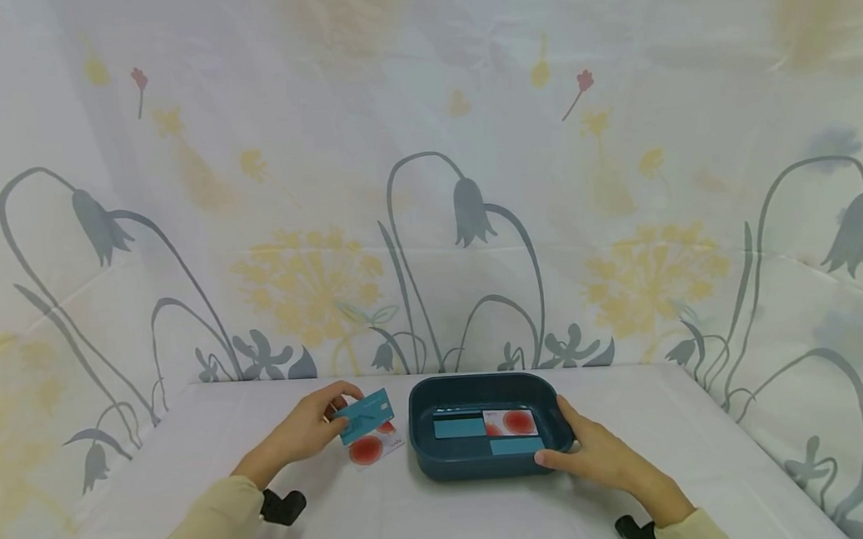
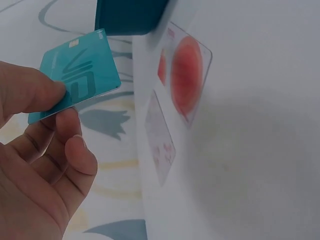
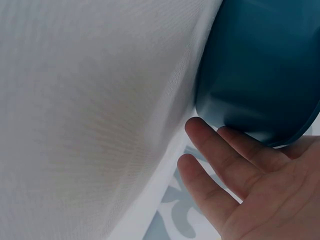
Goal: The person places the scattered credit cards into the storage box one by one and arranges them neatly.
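Note:
My left hand (image 1: 313,422) pinches a teal card (image 1: 366,414) between thumb and fingers, above the table. In the left wrist view, the teal card (image 2: 82,70) shows a chip and large dark "VIP" lettering. Below it lies a white card with a red circle (image 2: 186,75), and beside that a paler card with small pink marks (image 2: 160,137). My right hand (image 1: 602,450) touches the right end of a dark teal box (image 1: 460,469), thumb near the front rim. Its fingers (image 3: 220,150) are spread and nearly straight along the wall.
Inside the box lie a teal card with a dark stripe (image 1: 457,426), a red-and-white card (image 1: 510,423) and another teal card (image 1: 517,445). Everything stands on a white-covered table (image 1: 389,523). Behind it hangs a floral curtain (image 1: 433,286).

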{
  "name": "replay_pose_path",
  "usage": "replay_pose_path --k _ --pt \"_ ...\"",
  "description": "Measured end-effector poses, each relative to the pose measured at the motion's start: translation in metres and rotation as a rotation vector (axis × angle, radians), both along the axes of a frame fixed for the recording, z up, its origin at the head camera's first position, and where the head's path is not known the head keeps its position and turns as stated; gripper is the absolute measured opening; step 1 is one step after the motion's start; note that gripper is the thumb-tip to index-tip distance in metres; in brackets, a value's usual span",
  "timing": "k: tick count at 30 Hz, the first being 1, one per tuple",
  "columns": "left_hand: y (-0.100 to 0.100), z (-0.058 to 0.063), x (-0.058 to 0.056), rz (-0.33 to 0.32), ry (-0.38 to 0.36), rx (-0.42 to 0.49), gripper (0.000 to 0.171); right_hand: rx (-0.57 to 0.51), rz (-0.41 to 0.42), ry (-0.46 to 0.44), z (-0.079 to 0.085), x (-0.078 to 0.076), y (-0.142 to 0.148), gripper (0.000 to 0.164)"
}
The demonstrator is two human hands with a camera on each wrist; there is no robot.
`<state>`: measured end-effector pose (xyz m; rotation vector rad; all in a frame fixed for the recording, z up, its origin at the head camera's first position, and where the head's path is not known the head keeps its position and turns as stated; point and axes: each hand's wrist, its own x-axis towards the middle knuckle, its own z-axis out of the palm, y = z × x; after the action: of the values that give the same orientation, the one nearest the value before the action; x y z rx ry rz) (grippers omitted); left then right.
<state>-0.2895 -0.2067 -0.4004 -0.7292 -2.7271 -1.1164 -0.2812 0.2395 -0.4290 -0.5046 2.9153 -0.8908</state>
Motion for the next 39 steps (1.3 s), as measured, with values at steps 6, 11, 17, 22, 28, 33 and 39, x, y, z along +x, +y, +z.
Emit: replay_pose_path --k 6,11,17,22,28,33,39 --pt "0.009 0.005 -0.003 -0.014 0.0 0.011 0.036 0.002 0.002 0.001 0.0 0.0 0.0 0.103" --pt "0.018 0.009 -0.003 -0.037 0.014 0.025 0.035 0.012 -0.001 -0.007 0.0 0.001 0.0 0.103" --pt "0.031 0.015 -0.004 -0.067 0.033 0.069 0.036 0.01 0.0 -0.006 -0.001 0.0 0.0 0.103" --pt "0.04 0.015 -0.006 -0.096 0.036 0.074 0.037 0.007 0.001 -0.013 -0.002 0.0 0.001 0.104" --pt "0.054 0.015 -0.009 -0.117 0.025 0.083 0.035 0.003 0.003 -0.005 -0.002 0.0 0.002 0.104" --pt "0.067 0.014 -0.011 -0.12 -0.019 0.092 0.035 0.002 0.002 -0.009 -0.001 0.0 0.001 0.104" --pt "0.081 0.012 -0.012 -0.14 -0.023 0.072 0.035 -0.013 0.003 -0.012 0.0 0.001 0.0 0.104"
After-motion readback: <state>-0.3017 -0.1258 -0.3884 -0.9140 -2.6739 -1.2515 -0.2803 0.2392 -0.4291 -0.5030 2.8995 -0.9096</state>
